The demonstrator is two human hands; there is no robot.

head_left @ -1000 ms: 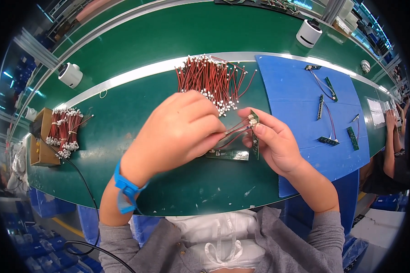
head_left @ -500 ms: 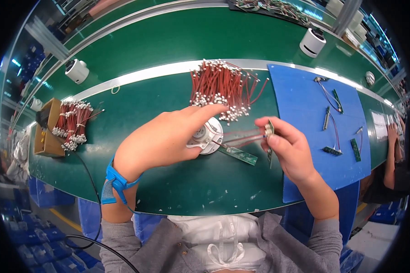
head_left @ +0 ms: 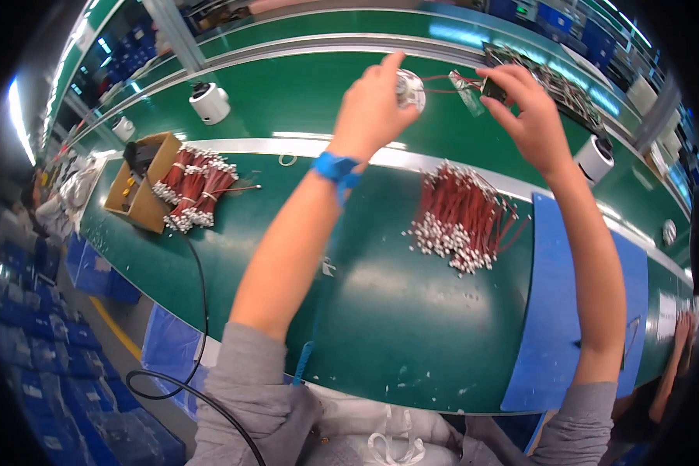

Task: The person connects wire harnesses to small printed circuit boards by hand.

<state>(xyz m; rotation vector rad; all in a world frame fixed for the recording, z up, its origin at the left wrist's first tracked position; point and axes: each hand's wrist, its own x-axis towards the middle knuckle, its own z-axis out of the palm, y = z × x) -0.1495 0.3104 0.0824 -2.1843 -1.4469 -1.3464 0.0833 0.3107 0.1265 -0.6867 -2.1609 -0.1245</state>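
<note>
Evidently both hands were occupied over the far side of the green workbench. The left hand gripped a round white housing by its edge, while the right hand pinched a small circuit board between thumb and fingers. Thin red wires spanned the gap between them — a strip-shaped circuit board showed there too. Just to the right lay a dark tray of boards; nearer, a pile of red cables lay left of a blue mat.
</note>
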